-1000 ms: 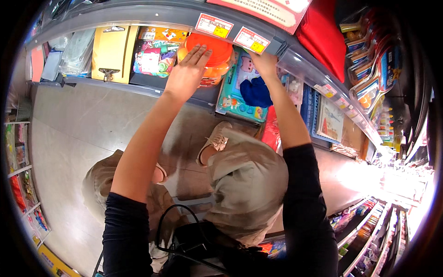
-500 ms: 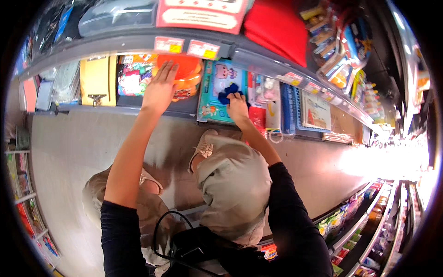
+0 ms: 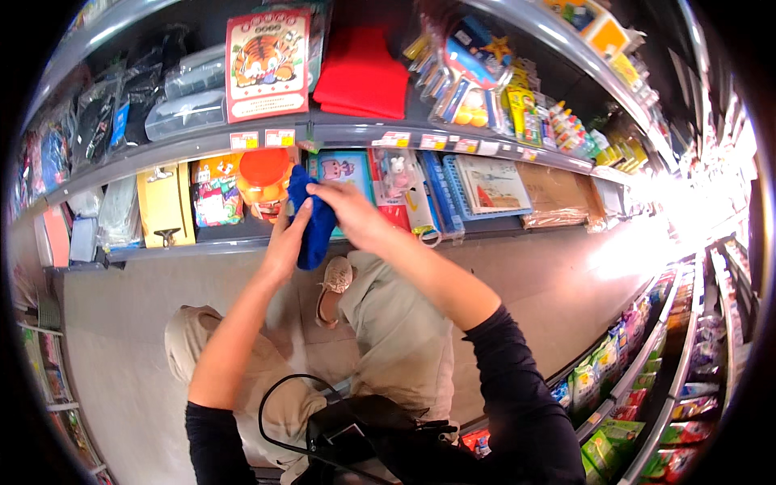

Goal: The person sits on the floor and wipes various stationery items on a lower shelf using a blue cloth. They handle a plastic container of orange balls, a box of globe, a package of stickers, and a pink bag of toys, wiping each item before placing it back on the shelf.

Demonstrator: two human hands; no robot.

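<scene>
A blue cloth [image 3: 318, 234] hangs folded between my two hands, in front of the lower shelf. My left hand [image 3: 284, 246] grips its left side, fingers pointing up. From the right, my right hand [image 3: 353, 215] closes on its upper part, the fingertips near those of the left. Just behind my left hand stands a clear round jar with an orange-red lid [image 3: 265, 168] and orange contents. A teal box [image 3: 346, 164] with cartoon animals lies behind my right hand, partly covered by it and the cloth.
The lower shelf also holds a yellow clipboard [image 3: 164, 202], colourful packets [image 3: 217, 198], blue notebooks [image 3: 451, 190] and brown envelopes [image 3: 556, 192]. Above runs a shelf edge [image 3: 356, 136] with price tags; red folded fabric [image 3: 362, 74] lies there. Stocked racks [image 3: 647, 364] stand behind on the right.
My left hand has left the orange-lidded jar and taken hold of the blue cloth. My right hand has lifted the cloth off the teal box and moved left. The view has shifted.
</scene>
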